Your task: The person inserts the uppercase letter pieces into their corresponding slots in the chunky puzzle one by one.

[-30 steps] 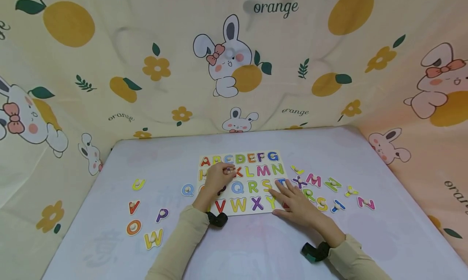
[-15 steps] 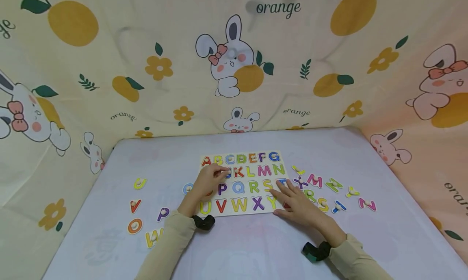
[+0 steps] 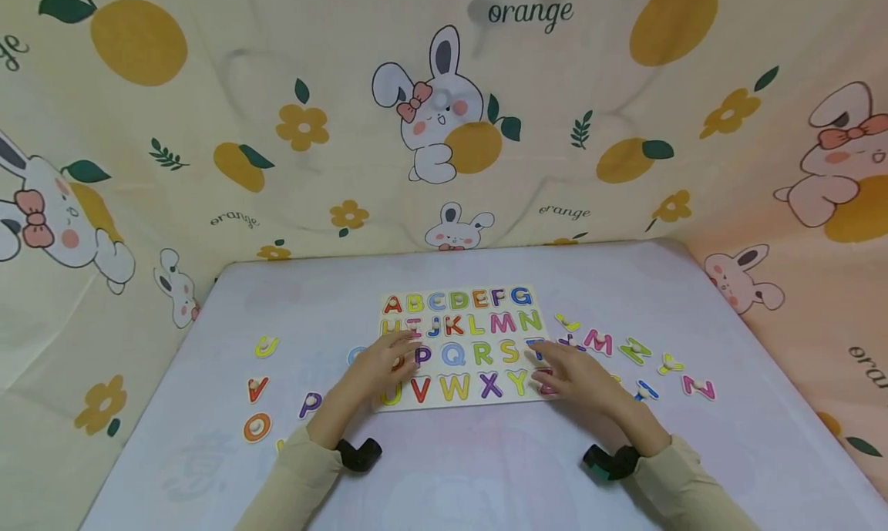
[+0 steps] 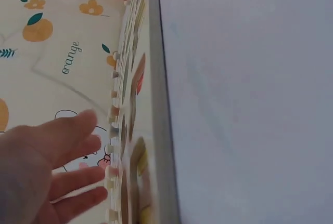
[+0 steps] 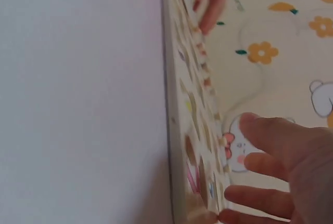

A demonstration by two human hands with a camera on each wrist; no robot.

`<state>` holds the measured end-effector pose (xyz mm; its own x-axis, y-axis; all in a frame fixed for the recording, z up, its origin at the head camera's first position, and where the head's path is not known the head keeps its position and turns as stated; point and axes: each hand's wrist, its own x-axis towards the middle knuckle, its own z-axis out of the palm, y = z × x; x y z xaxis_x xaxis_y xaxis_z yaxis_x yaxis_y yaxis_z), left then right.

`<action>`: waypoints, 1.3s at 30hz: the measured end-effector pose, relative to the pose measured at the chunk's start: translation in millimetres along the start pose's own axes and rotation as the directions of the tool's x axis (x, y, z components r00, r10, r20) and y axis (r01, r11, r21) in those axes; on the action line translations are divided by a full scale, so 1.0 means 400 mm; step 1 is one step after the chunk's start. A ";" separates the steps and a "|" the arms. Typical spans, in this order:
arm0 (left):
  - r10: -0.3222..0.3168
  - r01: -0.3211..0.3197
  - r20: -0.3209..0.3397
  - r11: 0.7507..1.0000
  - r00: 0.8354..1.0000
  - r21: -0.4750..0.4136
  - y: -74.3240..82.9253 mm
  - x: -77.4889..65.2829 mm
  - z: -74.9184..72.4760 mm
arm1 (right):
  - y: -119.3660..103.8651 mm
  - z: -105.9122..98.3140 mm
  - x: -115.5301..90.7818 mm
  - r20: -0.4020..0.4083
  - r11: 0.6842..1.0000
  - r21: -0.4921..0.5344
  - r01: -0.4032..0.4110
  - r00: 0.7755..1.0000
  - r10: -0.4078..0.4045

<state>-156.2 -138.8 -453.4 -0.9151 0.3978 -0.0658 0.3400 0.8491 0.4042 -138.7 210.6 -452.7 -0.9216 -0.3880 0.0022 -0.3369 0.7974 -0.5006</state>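
Note:
An alphabet puzzle board (image 3: 458,368) lies flat on the table, its top row filled with knobbed letters. In the second row, the blue J piece (image 3: 433,327) sits beside the pink I piece (image 3: 413,327). My left hand (image 3: 378,369) hovers over the board's left side, fingers loosely bent and holding nothing; in the left wrist view the hand (image 4: 57,172) shows its fingers apart above the knobs. Over the right edge of the board is my right hand (image 3: 583,377), also holding nothing. The right wrist view shows its fingers (image 5: 260,195) relaxed, spread beside the board's edge.
Left of the board lie loose letters: U (image 3: 266,347), V (image 3: 257,390), O (image 3: 257,428) and P (image 3: 310,404), with others partly hidden by the left arm. Several more lie on the right, among them M (image 3: 598,342) and N (image 3: 634,351). A printed cloth (image 3: 305,199) rises behind the table.
My left hand has let go of the J piece and drawn back toward the lower left. My right hand has lifted off the board's right side and shifted slightly right.

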 end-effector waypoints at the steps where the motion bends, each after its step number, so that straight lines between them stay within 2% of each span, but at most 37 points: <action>1: 0.010 -0.010 0.016 1.000 1.000 0.013 -0.001 -0.008 0.000 | 0.005 -0.005 0.002 -0.009 1.000 0.027 -0.014 1.000 0.014; 4: 0.038 -0.041 0.063 0.998 0.997 0.043 -0.005 -0.029 0.003 | 0.023 -0.018 0.007 -0.035 0.995 0.087 -0.047 0.998 0.050; 7: 0.063 -0.068 0.068 0.995 0.996 0.069 -0.007 -0.043 0.013 | 0.043 -0.029 0.014 -0.067 0.990 0.124 -0.069 0.995 0.078; 15: 0.020 -0.028 0.092 0.996 0.996 0.089 0.003 -0.062 0.025 | 0.095 -0.056 0.049 -0.186 0.995 0.072 -0.067 0.979 0.079; 22: -0.005 -0.003 0.084 0.996 0.996 0.091 0.005 -0.065 0.039 | 0.130 -0.070 0.066 -0.141 0.981 0.091 -0.169 0.973 0.181; 31: -0.030 0.023 0.078 0.996 0.996 0.091 0.017 -0.064 0.041 | 0.166 -0.077 0.097 -0.169 0.978 0.040 -0.203 0.964 0.207; 39: -0.034 0.027 0.081 0.996 0.996 0.087 0.019 -0.063 0.044 | 0.172 -0.087 0.116 -0.098 0.963 0.057 -0.265 0.958 0.269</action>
<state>-126.7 -136.1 -464.6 -0.9056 0.3956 -0.1527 0.3330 0.8864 0.3217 -211.2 263.5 -456.8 -0.9925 -0.1119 -0.0481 -0.0694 0.8442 -0.5315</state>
